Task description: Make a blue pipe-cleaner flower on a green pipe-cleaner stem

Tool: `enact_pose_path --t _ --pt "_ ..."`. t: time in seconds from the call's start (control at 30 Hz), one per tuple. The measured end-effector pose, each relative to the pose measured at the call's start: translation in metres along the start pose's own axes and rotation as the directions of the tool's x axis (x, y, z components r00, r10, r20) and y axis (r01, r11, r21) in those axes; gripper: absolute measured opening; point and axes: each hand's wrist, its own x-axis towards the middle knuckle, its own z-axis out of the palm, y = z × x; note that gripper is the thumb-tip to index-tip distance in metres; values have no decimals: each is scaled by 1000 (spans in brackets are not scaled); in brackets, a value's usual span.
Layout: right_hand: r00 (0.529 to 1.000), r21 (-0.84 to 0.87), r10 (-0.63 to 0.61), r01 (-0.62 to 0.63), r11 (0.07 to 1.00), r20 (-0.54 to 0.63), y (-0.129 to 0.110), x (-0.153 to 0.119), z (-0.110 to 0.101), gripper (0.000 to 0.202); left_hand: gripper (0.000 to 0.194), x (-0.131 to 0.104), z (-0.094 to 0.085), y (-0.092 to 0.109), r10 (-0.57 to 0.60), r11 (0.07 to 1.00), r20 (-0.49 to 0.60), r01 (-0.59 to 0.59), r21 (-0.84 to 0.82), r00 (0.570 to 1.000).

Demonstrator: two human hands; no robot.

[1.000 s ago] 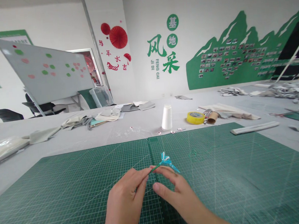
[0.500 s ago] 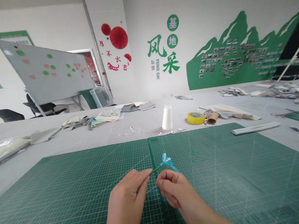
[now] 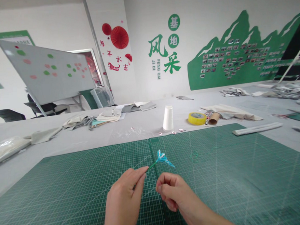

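Between the thumb and fingers of my left hand [image 3: 128, 192] is the green stem of a small craft flower [image 3: 161, 156]. Its petals are bright blue with rows of white bead-like dots, and they point up and to the right. My right hand [image 3: 174, 191] is closed in a pinch just right of the stem, apart from it; whatever lies between those fingertips is too small to make out. Both hands are above the green cutting mats [image 3: 92, 174], near the seam where the two mats meet.
Beyond the mats stand a white thread cone [image 3: 168, 118], a yellow tape roll [image 3: 196, 118] and a cardboard tube [image 3: 213, 118]. A rolled pale cloth [image 3: 257, 129] lies across the right mat's edge. Fabric pieces [image 3: 109, 115] are spread along the grey table. Loose green thread [image 3: 195, 155] is on the right mat.
My left hand has moved slightly left with the flower, whose petals have shifted left and up. My right hand stays pinched, sits marginally lower, and is now farther from the flower.
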Motion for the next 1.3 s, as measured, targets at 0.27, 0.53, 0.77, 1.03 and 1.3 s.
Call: enact_pose_path --t 0.27,0.53,0.77,1.03,1.3 --pt "1000 -47 -21 21 999 3 -4 1 -2 7 25 4 -4 -7 -73 996 8 73 -54 997" --pt "948 -378 -319 288 880 -19 -6 -5 -5 40 28 0 0 2 74 993 35 -70 -97 997" --pt "981 -13 -196 196 980 -3 -1 -5 2 27 29 -2 2 5 87 996 57 -85 -42 995" --pt "957 -183 -283 291 939 69 -8 -8 2 29 28 -1 0 6 78 995 53 -74 -63 996" --pt "969 -230 -233 245 942 76 -5 1 -4 28 26 1 0 5 60 992 18 -58 -108 998"
